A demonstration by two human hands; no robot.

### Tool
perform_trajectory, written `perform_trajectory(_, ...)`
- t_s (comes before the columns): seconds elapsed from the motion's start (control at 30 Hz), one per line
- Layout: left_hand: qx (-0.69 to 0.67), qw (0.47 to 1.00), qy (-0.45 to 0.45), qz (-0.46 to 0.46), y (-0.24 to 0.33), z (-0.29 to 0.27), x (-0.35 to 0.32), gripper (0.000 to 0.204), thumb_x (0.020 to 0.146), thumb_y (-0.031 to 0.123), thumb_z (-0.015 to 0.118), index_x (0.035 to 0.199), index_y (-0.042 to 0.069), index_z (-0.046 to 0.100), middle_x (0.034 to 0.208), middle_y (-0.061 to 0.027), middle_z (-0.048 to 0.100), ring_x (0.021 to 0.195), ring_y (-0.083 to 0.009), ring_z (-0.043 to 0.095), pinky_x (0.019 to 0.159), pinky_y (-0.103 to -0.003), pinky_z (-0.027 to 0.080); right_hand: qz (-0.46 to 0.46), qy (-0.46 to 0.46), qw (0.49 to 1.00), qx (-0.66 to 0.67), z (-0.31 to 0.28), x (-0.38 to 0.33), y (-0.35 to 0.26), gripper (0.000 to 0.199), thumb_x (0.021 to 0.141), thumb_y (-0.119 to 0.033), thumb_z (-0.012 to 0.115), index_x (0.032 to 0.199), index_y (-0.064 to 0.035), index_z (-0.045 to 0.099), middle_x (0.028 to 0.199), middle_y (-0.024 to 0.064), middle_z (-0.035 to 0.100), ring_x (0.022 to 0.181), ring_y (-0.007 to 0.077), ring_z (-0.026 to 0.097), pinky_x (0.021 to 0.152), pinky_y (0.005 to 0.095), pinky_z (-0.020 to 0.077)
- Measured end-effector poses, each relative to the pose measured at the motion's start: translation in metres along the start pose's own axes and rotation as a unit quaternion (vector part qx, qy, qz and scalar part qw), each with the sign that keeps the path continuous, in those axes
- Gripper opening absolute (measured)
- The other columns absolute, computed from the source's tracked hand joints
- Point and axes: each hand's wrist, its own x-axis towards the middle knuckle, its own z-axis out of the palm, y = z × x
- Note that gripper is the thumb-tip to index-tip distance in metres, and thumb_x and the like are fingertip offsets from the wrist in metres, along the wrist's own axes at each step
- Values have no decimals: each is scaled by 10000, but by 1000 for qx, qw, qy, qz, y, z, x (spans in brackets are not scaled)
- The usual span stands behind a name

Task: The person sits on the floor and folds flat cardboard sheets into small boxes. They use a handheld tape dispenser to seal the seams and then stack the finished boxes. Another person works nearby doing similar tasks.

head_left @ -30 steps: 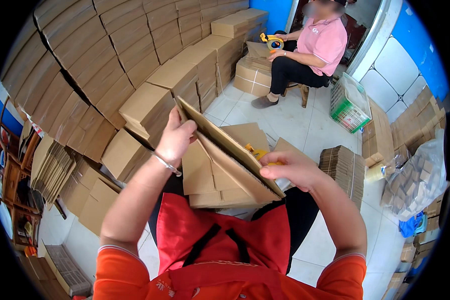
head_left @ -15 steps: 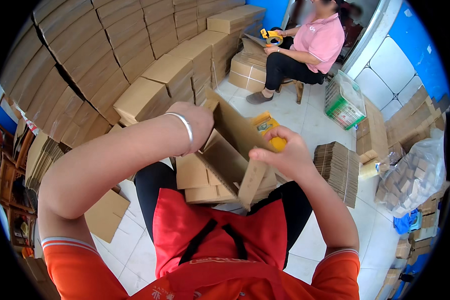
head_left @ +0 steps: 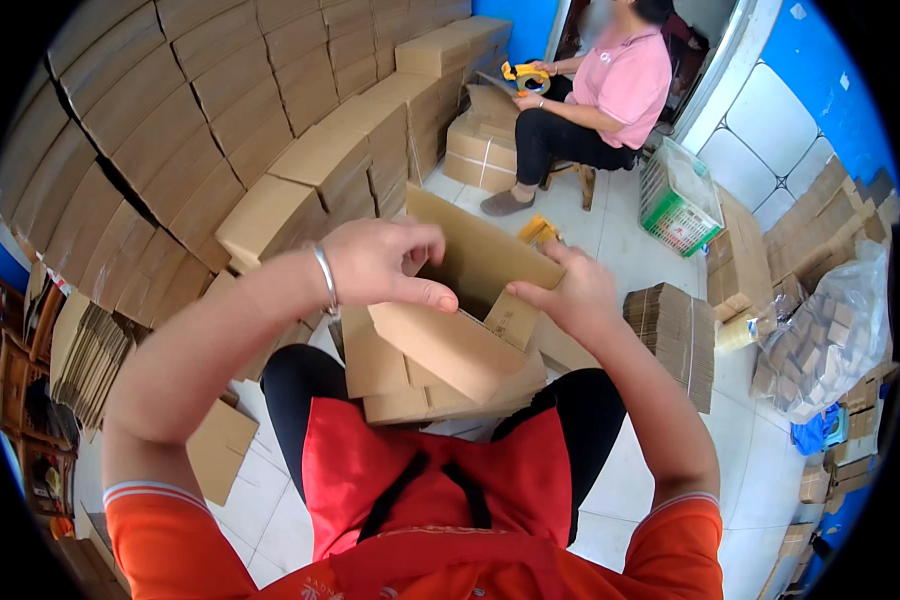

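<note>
A small brown cardboard box (head_left: 450,358) is tilted above my lap, its top unfolded and its inside partly in view. My right hand (head_left: 582,298) grips its right end, thumb on the inner flap and fingers behind the far panel. My left hand (head_left: 385,262), with a silver bangle, is over the box's left end. Its fingers are loosely bent and apart from the thumb, which lies at the near panel's top edge. Just behind my right hand shows part of a yellow tape dispenser (head_left: 538,229). Under the box are stacked flat cardboard pieces (head_left: 390,408).
Tall rows of cartons (head_left: 160,120) line the left and back. A person in a pink shirt (head_left: 625,80) sits ahead, holding another yellow tape dispenser (head_left: 532,78). To the right stand a green-white crate (head_left: 678,205), bundled flat cardboard (head_left: 670,335) and a clear bag of small boxes (head_left: 810,345).
The box has turned and its near panel now faces up toward me. My left hand has loosened from its left corner and moved over the top edge. My right hand still holds the right end.
</note>
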Motion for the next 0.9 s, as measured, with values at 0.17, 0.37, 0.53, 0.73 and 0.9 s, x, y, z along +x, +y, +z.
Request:
perform_trajectory(0.17,247,920,304,4,-42,42,2,1245,565,420,896,1523,115,161,1507,-223,251,1340,-405,343,1037,-467,399,-91,42,995,-22,4,-2,2,472,760,-434,761,1014,-48,665,855,154,636,755,344,653,661,440,521)
perform_trajectory(0.37,-105,959,227,134,-53,50,19,1148,594,393,910,1508,154,257,1539,-236,151,1434,-443,156,1159,-520,201,-130,38,989,-56,2,-4,6,408,791,-380,740,1001,-38,671,822,129,606,676,326,645,599,419,524)
perform_trajectory(0.53,174,926,264,209,-40,27,33,670,678,698,705,835,55,606,1162,-161,501,1210,-376,423,1021,-456,389,-169,22,984,-44,0,-5,4,354,812,-355,721,975,-45,665,787,115,574,652,312,633,583,417,514)
perform_trajectory(0.73,235,960,145,56,-21,26,51,768,772,786,499,845,44,680,980,-84,637,1007,-292,565,850,-409,495,-185,-4,981,-61,-1,-2,12,356,831,-373,701,988,-55,678,813,105,570,652,302,625,583,415,484)
perform_trajectory(0.9,119,931,345,28,-1,55,23,1167,557,515,882,1444,57,278,1306,-267,457,1154,-380,532,929,-447,478,-253,-21,965,-65,-10,-4,25,355,831,-401,699,964,-72,681,817,77,544,623,286,594,593,397,481)
